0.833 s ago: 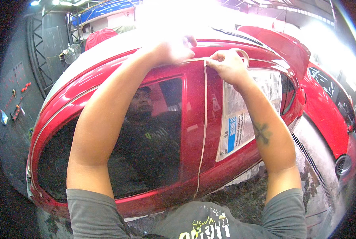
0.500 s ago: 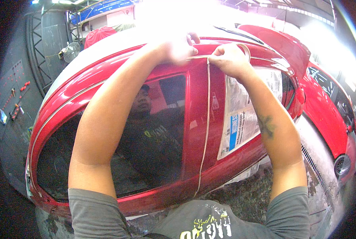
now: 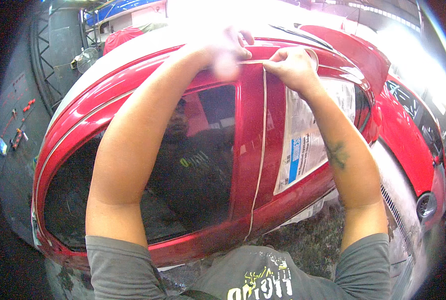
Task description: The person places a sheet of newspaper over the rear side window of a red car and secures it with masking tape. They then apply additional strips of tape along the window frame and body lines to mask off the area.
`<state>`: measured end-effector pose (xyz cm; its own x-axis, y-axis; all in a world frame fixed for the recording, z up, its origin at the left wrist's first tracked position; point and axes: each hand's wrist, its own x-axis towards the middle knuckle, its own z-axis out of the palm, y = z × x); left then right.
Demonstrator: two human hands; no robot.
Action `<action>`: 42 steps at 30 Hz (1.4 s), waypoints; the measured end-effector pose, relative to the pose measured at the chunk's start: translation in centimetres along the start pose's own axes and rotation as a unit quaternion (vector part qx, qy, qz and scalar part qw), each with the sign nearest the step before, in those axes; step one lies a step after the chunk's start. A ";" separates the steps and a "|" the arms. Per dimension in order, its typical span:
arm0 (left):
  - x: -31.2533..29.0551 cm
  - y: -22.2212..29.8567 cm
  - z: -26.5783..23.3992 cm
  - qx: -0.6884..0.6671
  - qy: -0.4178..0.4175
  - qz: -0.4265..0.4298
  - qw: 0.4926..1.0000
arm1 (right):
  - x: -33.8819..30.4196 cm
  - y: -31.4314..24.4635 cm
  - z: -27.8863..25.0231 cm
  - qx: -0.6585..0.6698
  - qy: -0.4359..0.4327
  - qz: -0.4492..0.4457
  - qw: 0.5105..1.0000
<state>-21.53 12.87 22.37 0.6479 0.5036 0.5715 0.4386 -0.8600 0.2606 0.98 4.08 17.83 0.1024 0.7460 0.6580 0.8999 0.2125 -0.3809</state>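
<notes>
Over the roof edge of a red car (image 3: 253, 135), both my arms are raised. My right hand (image 3: 293, 67) is closed on a roll of masking tape (image 3: 311, 56), whose rim shows behind the fingers. A pale strip of tape (image 3: 253, 62) runs left from its fingertips along the roof edge. At the strip's left end is my left hand (image 3: 228, 47), partly washed out by glare, its visible fingertips curled but apart. Another tape strip (image 3: 262, 145) runs down the door pillar from beside my right fingertips. Newspaper (image 3: 303, 150) covers the rear window.
The dark front window (image 3: 193, 170) mirrors a person. A second red car (image 3: 408, 135) stands at the right, near a floor drain grate (image 3: 398, 215). A fan (image 3: 87, 61) and a dark wall (image 3: 15, 110) with hanging items are at the left.
The car sits slightly higher in the view as it shifts. My right hand with the tape roll has moved slightly right and up in the picture; the left hand stays near the roof edge.
</notes>
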 end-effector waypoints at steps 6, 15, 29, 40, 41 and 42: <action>0.4 -1.5 0.6 0.008 0.008 0.046 0.999 | -1.0 1.2 4.0 0.089 0.173 -0.016 0.981; 0.1 1.5 1.2 0.180 -0.025 0.129 0.975 | -2.2 0.0 3.8 0.056 0.168 -0.010 0.984; -0.3 2.2 0.6 0.322 -0.065 0.234 0.915 | -6.6 -1.5 2.7 -0.149 0.123 -0.092 0.977; -0.9 3.4 -0.1 0.336 -0.072 0.209 0.916 | -6.9 1.4 3.9 0.034 0.182 -0.076 0.980; -0.9 3.8 -0.2 0.367 -0.092 0.206 0.903 | -7.0 1.4 4.1 0.025 0.180 -0.072 0.981; -0.9 4.2 -0.4 0.383 -0.100 0.197 0.897 | -7.2 1.3 4.2 0.017 0.182 -0.072 0.981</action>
<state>-20.51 8.81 23.26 0.9122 0.2432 0.3299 0.3998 -0.7052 -0.5855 -0.35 1.67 9.83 0.1243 0.4336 0.8925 0.9021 0.3252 -0.2837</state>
